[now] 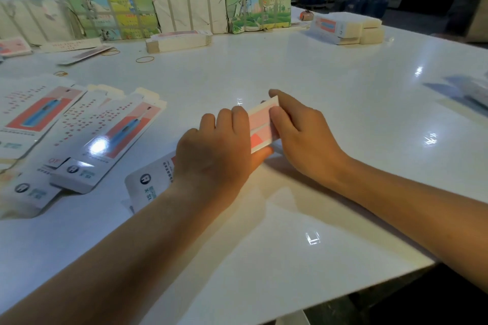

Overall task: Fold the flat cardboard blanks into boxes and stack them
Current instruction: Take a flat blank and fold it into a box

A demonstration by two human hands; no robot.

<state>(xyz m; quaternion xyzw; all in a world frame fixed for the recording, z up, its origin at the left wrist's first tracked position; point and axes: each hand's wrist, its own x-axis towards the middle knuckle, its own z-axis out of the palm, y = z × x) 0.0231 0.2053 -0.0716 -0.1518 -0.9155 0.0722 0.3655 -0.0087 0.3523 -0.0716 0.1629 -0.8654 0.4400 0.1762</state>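
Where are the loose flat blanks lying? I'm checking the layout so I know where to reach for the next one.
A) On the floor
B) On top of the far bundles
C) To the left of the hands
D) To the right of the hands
C: the flat blanks lie spread on the table to the left of the left hand, which with the right hand holds the box.

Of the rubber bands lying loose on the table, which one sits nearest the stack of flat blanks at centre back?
The big rubber band, lying just front-left of that stack of flat blanks. The other bands lie farther left.
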